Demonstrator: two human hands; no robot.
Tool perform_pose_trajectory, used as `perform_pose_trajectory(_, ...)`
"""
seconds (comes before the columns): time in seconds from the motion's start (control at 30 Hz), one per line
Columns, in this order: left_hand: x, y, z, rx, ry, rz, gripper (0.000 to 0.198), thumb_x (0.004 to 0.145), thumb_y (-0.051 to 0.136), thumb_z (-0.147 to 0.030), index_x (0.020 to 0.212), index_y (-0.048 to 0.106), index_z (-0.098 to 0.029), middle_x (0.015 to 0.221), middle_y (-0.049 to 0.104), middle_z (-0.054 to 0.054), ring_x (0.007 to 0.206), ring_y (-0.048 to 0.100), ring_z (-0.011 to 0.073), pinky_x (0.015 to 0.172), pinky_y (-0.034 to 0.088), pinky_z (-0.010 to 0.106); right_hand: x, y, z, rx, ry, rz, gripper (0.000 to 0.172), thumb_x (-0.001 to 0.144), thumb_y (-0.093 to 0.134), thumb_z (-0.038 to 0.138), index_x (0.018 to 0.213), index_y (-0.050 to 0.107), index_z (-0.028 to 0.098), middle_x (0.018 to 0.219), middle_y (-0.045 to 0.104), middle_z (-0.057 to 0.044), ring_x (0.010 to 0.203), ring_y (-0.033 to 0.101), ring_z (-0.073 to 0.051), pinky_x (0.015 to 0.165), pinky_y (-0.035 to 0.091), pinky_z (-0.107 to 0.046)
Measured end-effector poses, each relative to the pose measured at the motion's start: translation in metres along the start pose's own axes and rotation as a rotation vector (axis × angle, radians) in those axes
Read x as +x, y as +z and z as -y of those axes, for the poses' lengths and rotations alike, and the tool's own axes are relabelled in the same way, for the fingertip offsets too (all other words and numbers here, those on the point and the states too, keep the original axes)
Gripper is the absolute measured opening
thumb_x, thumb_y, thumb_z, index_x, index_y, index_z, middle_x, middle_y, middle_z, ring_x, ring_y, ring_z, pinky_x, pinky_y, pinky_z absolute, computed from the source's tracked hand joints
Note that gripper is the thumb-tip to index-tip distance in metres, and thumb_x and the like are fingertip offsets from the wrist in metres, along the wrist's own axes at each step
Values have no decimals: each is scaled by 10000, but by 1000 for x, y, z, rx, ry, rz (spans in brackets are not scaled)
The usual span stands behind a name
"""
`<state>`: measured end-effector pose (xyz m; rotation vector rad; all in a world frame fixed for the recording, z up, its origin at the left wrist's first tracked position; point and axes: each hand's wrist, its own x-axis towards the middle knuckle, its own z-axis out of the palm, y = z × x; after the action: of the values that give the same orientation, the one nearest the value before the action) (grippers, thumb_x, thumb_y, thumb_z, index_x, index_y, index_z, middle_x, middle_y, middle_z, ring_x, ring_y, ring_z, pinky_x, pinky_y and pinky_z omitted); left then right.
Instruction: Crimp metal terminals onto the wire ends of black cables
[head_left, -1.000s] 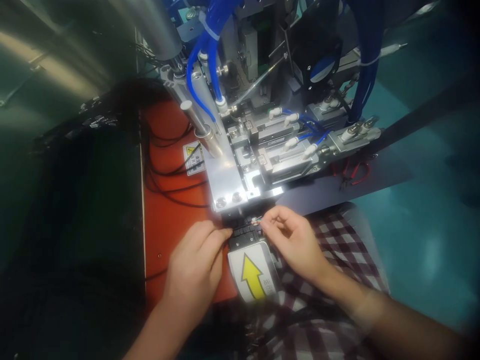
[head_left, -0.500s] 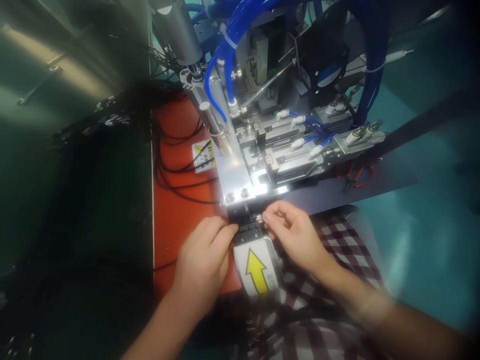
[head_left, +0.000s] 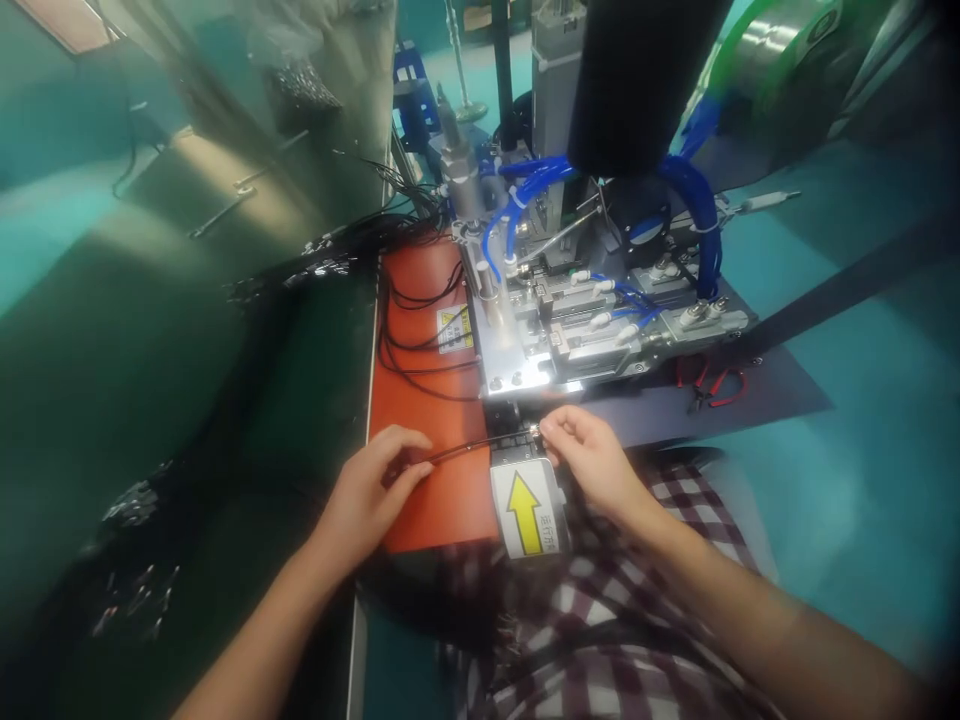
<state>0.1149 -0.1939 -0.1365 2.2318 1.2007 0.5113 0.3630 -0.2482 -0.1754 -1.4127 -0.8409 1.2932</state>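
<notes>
A thin dark cable [head_left: 469, 446] runs over the orange panel [head_left: 435, 510] to the black fixture at the front of the metal machine [head_left: 517, 365]. My left hand [head_left: 382, 470] is closed round the cable's left part, thumb and fingertips near each other. At the fixture's right side my right hand [head_left: 581, 445] pinches a small metallic end piece [head_left: 534, 431], mostly covered by the fingers. Just below lies a white plate with a yellow arrow [head_left: 525, 512].
Blue air tubes [head_left: 705, 230] arch over the machine's cylinders. Red-handled pliers [head_left: 709, 390] lie to the right. Black cables [head_left: 397, 350] loop over the orange panel. A dark green surface [head_left: 285, 400] with piles of small shiny parts spreads at the left.
My left hand has moved left, away from the fixture, and the cable now shows stretched between my hands. My right hand stays by the fixture. The view has shifted and takes in more background.
</notes>
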Motion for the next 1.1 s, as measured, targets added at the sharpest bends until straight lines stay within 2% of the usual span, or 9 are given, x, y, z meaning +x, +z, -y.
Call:
perform_pose_trajectory(0.1, -1, -3, 1, 165, 149, -4, 174, 915, 466, -173, 899, 639, -183, 893, 660, 45, 812, 639, 144, 735, 527, 241, -1, 0, 0, 11, -4, 1, 300, 772, 634, 441, 653, 493, 204, 536, 496, 52, 525, 489, -130, 562, 403, -270)
perform_pose_trajectory(0.17, 1, -1, -1, 323, 252, -17, 245, 914, 418, -133, 896, 657, -184, 887, 673, 47, 796, 642, 141, 715, 528, 235, -2, 0, 0, 21, -2, -4, 299, 768, 641, 437, 657, 496, 201, 546, 506, 51, 524, 484, -126, 563, 399, -269)
perform_pose_trajectory(0.23, 1, 4, -3, 445, 290, -55, 279, 891, 408, -97, 903, 673, -186, 887, 677, 59, 793, 637, 163, 697, 530, 260, -2, 0, 1, 32, 1, -7, 297, 755, 655, 433, 654, 503, 198, 544, 512, 51, 521, 477, -122, 567, 400, -270)
perform_pose_trajectory(0.4, -18, 30, -5, 622, 210, -246, 357, 846, 389, -25, 1006, 680, -154, 925, 667, 124, 813, 615, 226, 686, 532, 340, -1, 0, 0, 89, 22, 2, 332, 687, 704, 460, 627, 518, 192, 527, 513, 54, 499, 465, -110, 546, 398, -262)
perform_pose_trajectory(0.53, -32, 44, -9, 678, 197, -304, 431, 833, 368, 1, 1108, 659, -160, 991, 674, 122, 875, 620, 232, 769, 550, 364, -1, 0, -2, 146, 45, 7, 378, 623, 751, 488, 632, 531, 180, 573, 528, 51, 489, 470, -92, 520, 388, -245)
perform_pose_trajectory(0.67, -37, 48, -15, 715, 191, -357, 428, 825, 380, 0, 1116, 662, -137, 972, 685, 129, 894, 630, 246, 801, 558, 384, -1, 0, -3, 175, 55, 31, 406, 596, 772, 496, 630, 531, 171, 581, 530, 47, 476, 471, -80, 489, 366, -228)
perform_pose_trajectory(0.83, -38, 47, -20, 732, 197, -399, 420, 819, 393, -2, 1080, 678, -168, 946, 696, 101, 873, 644, 223, 768, 568, 344, -1, -1, -4, 162, 44, 57, 415, 627, 743, 520, 634, 526, 167, 583, 529, 35, 468, 475, -78, 461, 328, -216)
perform_pose_trajectory(0.97, -38, 47, -19, 711, 171, -378, 387, 842, 399, -27, 1072, 677, -167, 951, 691, 91, 894, 640, 213, 782, 556, 325, -6, -20, -14, 124, 39, 25, 442, 744, 629, 594, 763, 564, 157, 657, 569, 12, 503, 503, -81, 486, 354, -215)
perform_pose_trajectory(1.1, -37, 50, -20, 660, 112, -337, 335, 879, 411, -62, 1076, 669, -147, 980, 679, 106, 924, 629, 223, 809, 537, 350, -28, -58, -47, -5, 68, -11, 394, 892, 521, 548, 856, 573, 158, 724, 581, 15, 566, 539, -93, 544, 417, -225)
